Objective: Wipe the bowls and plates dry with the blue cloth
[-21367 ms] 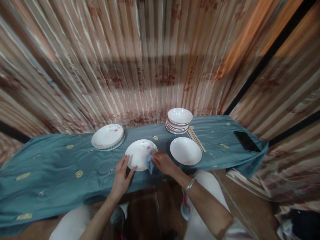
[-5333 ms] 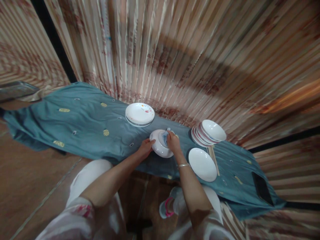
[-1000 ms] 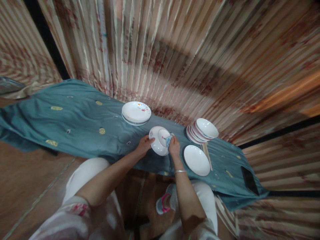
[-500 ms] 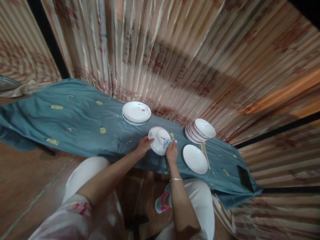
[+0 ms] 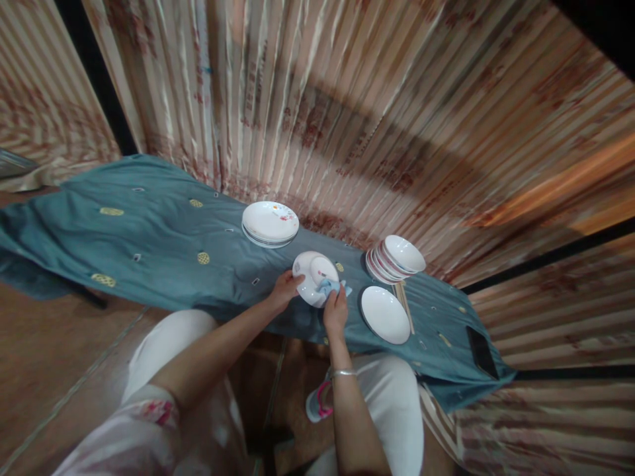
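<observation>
Left of your left hand (image 5: 286,289), which pinched a round dish (image 5: 311,276), base towards you, tablecloth (image 5: 159,244) ran wide; your right hand (image 5: 336,312) pinched a blue rag (image 5: 327,285).

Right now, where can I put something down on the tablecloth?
The biggest bare patch of tablecloth is left of the plate stack; a smaller one lies between chopsticks and phone. It's crowded around the held dish and bowls.
</observation>
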The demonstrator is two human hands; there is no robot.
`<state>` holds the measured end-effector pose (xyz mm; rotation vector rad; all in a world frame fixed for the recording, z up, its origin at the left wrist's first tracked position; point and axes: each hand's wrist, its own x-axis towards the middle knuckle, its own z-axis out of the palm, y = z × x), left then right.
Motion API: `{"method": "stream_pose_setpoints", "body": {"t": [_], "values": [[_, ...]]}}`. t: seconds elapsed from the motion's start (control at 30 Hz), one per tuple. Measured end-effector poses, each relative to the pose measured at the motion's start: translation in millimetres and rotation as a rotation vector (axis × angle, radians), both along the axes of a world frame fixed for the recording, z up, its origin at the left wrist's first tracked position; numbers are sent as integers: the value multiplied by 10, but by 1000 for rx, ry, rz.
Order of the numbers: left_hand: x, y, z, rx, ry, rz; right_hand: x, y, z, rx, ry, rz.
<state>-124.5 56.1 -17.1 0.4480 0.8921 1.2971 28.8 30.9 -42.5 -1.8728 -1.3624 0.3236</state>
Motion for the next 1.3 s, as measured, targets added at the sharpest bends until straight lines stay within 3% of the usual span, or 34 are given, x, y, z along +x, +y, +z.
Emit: {"method": "stream_pose_setpoints", "body": {"t": [0.33, 0.77, 1.1, 1.3], "values": [[-7, 5, -21, 6, 1, -6, -137, -336, -67, 89, -7, 104], [-8, -18, -22, -10, 15, 2, -535, -756, -127, 80, -42, 230], [-8, -70, 7, 4, 96, 9, -762, -739, 9, 99, -239, 391], [-17, -105, 29, 14, 154, 25, -817, -670, -20, 157, -326, 415]]}}
